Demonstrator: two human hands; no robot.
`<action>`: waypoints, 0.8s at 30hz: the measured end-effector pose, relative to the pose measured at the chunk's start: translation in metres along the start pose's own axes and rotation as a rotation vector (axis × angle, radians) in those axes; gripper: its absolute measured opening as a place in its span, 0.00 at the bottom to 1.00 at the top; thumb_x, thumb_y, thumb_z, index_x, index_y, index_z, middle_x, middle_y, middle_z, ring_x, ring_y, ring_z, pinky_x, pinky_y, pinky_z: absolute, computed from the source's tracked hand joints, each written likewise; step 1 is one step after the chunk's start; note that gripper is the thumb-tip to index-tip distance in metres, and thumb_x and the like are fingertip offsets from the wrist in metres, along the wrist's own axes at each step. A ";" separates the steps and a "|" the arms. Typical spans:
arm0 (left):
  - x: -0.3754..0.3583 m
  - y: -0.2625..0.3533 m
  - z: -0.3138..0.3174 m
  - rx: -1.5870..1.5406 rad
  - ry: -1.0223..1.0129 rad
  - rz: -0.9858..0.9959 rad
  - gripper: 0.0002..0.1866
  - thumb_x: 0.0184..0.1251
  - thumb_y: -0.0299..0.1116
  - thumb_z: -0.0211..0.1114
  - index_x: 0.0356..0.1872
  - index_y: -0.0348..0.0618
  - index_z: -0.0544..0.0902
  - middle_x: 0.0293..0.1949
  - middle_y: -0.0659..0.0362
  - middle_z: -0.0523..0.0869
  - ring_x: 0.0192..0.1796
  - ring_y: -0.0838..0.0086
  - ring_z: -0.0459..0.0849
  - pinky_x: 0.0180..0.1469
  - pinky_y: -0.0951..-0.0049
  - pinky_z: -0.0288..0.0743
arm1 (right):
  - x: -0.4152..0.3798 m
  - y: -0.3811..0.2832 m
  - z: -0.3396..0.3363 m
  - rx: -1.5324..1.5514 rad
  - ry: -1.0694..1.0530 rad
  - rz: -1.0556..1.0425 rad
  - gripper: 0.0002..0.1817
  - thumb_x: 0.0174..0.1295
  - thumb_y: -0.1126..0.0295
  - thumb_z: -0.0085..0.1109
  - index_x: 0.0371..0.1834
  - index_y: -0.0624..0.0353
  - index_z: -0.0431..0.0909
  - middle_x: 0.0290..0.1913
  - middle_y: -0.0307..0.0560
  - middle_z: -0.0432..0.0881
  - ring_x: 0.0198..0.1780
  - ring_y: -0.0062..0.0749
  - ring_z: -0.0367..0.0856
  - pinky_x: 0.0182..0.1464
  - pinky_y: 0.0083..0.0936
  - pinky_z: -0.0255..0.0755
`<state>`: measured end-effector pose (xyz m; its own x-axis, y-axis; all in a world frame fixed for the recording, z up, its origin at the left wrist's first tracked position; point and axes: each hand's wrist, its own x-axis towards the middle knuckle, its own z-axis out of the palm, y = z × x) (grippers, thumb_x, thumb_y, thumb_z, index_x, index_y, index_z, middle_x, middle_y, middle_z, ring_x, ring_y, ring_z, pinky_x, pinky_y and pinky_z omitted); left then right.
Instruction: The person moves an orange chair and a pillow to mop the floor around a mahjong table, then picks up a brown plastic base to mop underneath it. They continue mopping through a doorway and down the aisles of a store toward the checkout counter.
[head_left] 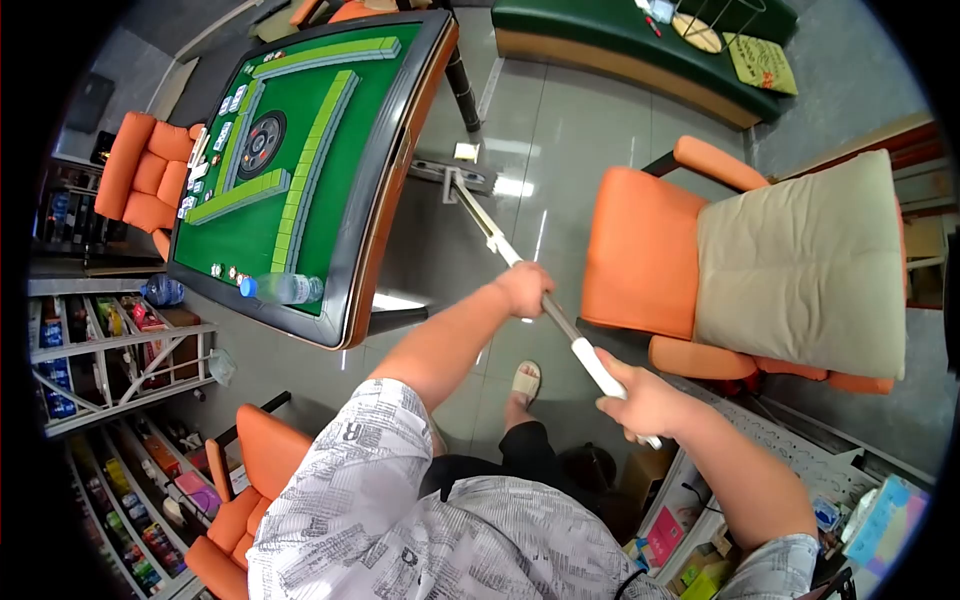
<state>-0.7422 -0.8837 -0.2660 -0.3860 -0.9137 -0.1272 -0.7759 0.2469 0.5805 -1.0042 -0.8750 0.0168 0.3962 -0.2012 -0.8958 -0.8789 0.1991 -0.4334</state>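
Both of my hands are wrapped round the long pole of a flat mop point(505, 248). My left hand point(525, 289) grips the pole about halfway along. Nearer the white end of the handle, my right hand point(640, 400) is closed round it. The grey mop head point(432, 172) rests on the tiled floor, partly beneath the edge of the mahjong table point(392, 215). A small pale object point(466, 151) lies on the floor just beyond the mop head.
Green-backed mahjong tiles point(318, 150) and a plastic bottle point(283, 289) are on the table. An orange armchair point(640, 255) with a beige cushion point(800, 265) stands at the right. A green bench point(570, 30) runs along the back. Stocked shelves point(125, 350) and another orange chair point(265, 455) are at left.
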 end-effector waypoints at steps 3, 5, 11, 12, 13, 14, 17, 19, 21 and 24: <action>-0.024 -0.045 0.012 0.069 0.012 -0.090 0.23 0.59 0.56 0.78 0.25 0.45 0.86 0.33 0.52 0.88 0.48 0.50 0.85 0.57 0.55 0.79 | 0.054 0.001 0.012 -0.132 0.029 -0.104 0.46 0.72 0.69 0.58 0.92 0.44 0.46 0.36 0.59 0.86 0.26 0.41 0.85 0.35 0.37 0.81; -0.040 -0.065 0.017 0.113 -0.007 -0.182 0.25 0.58 0.59 0.79 0.25 0.46 0.84 0.35 0.53 0.88 0.48 0.51 0.84 0.59 0.57 0.77 | 0.084 0.007 0.030 -0.255 0.090 -0.171 0.46 0.72 0.68 0.57 0.91 0.45 0.47 0.39 0.67 0.88 0.31 0.51 0.88 0.40 0.42 0.83; -0.051 -0.029 0.080 0.247 -0.052 -0.197 0.26 0.60 0.65 0.74 0.30 0.49 0.89 0.39 0.55 0.88 0.53 0.55 0.85 0.68 0.47 0.72 | 0.060 0.060 0.065 -0.381 0.139 -0.084 0.45 0.70 0.68 0.60 0.90 0.50 0.51 0.44 0.71 0.88 0.46 0.67 0.88 0.53 0.52 0.81; -0.051 -0.004 0.098 0.272 -0.059 -0.169 0.26 0.61 0.65 0.72 0.30 0.50 0.90 0.38 0.55 0.88 0.52 0.55 0.86 0.69 0.44 0.71 | 0.039 0.077 0.070 -0.385 0.159 -0.073 0.45 0.69 0.69 0.60 0.89 0.50 0.52 0.41 0.71 0.87 0.44 0.68 0.87 0.52 0.53 0.81; -0.052 0.025 0.115 0.240 -0.064 -0.127 0.27 0.62 0.66 0.71 0.29 0.50 0.90 0.37 0.54 0.88 0.52 0.55 0.86 0.69 0.41 0.70 | 0.013 0.095 0.076 -0.390 0.180 -0.061 0.45 0.68 0.69 0.61 0.89 0.50 0.53 0.38 0.72 0.87 0.42 0.69 0.87 0.51 0.55 0.80; -0.054 0.058 0.130 0.208 -0.066 -0.083 0.27 0.62 0.66 0.70 0.28 0.50 0.90 0.36 0.53 0.87 0.51 0.54 0.87 0.69 0.38 0.70 | -0.015 0.121 0.085 -0.382 0.207 -0.075 0.45 0.68 0.69 0.62 0.89 0.49 0.54 0.37 0.72 0.87 0.41 0.69 0.87 0.49 0.56 0.80; -0.060 0.166 0.137 0.026 -0.240 -0.016 0.27 0.63 0.65 0.69 0.38 0.51 0.93 0.41 0.50 0.88 0.55 0.49 0.86 0.77 0.30 0.60 | -0.109 0.139 0.094 -0.336 0.166 0.113 0.45 0.66 0.70 0.63 0.88 0.46 0.57 0.34 0.74 0.84 0.37 0.73 0.85 0.45 0.60 0.79; -0.071 0.228 0.138 -0.146 -0.254 0.074 0.16 0.58 0.49 0.73 0.41 0.51 0.92 0.46 0.52 0.86 0.58 0.52 0.84 0.78 0.32 0.59 | -0.172 0.150 0.105 -0.443 0.170 0.144 0.47 0.69 0.72 0.64 0.90 0.43 0.53 0.30 0.64 0.87 0.27 0.58 0.86 0.35 0.51 0.80; -0.085 0.276 0.146 -0.221 -0.112 0.210 0.12 0.52 0.47 0.75 0.31 0.53 0.89 0.38 0.56 0.85 0.51 0.55 0.84 0.70 0.41 0.68 | -0.224 0.135 0.114 -0.349 0.105 0.309 0.47 0.68 0.69 0.67 0.90 0.42 0.54 0.36 0.65 0.90 0.37 0.68 0.88 0.43 0.55 0.81; -0.100 0.324 0.145 -0.402 -0.190 0.331 0.12 0.48 0.47 0.76 0.28 0.54 0.89 0.37 0.57 0.85 0.50 0.54 0.85 0.64 0.44 0.72 | -0.280 0.126 0.133 -0.261 0.035 0.527 0.35 0.72 0.67 0.63 0.82 0.54 0.68 0.53 0.70 0.88 0.49 0.62 0.88 0.49 0.46 0.82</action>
<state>-1.0271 -0.6657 -0.1815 -0.6890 -0.7247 -0.0074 -0.3610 0.3343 0.8706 -1.1911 -0.6660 0.2001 -0.1171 -0.1712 -0.9783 -0.9929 0.0393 0.1120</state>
